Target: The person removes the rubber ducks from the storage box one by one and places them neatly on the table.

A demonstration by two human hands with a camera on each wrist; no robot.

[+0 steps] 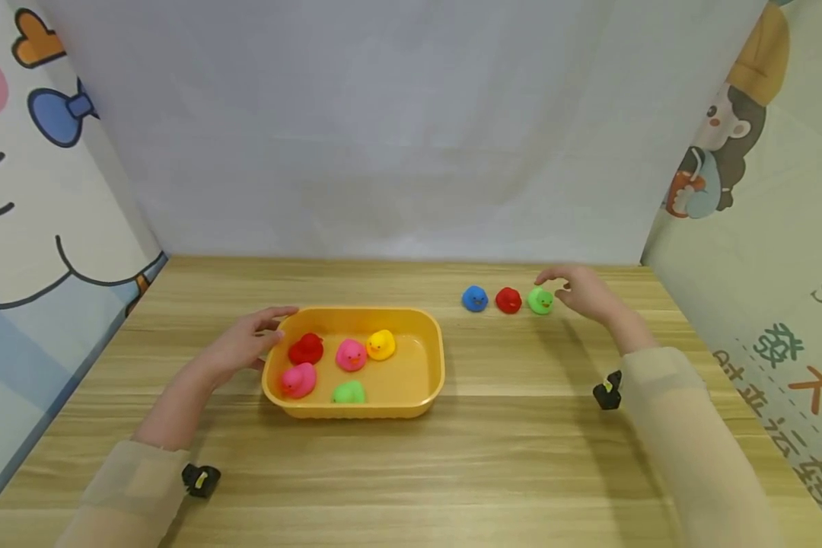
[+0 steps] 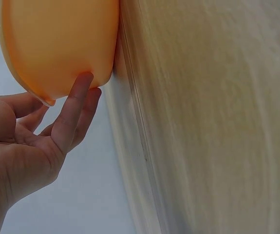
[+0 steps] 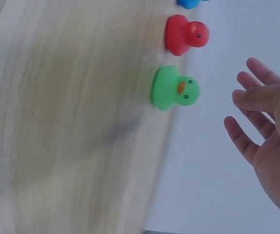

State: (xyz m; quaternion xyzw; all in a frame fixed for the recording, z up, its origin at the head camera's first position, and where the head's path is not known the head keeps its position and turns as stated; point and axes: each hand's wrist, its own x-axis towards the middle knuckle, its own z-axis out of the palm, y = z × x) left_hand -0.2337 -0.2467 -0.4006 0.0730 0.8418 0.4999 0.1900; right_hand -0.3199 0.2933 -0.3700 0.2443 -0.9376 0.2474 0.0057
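My left hand (image 1: 243, 346) rests at the left end of a yellow-orange plastic basin (image 1: 425, 407), its extended fingers touching the outer wall and its thumb at the rim. In the left wrist view, two fingertips lie against the basin's side (image 2: 62, 44). My right hand (image 1: 582, 293) hovers close over a green rubber duck (image 1: 540, 301) on the table, fingers spread loosely with nothing between them. The right wrist view shows a gap between these fingers and the green duck (image 3: 166, 87). Left of it stand a red duck (image 1: 508, 301) and a blue duck (image 1: 475, 299), in one row.
Inside the basin sit a red duck (image 1: 306, 348), two pink ducks (image 1: 351, 355), a yellow duck (image 1: 380, 345) and another green duck (image 1: 348, 393). The wood-grain table (image 1: 383, 479) ends at a pale cloth backdrop (image 1: 397, 152). Printed panels flank both sides.
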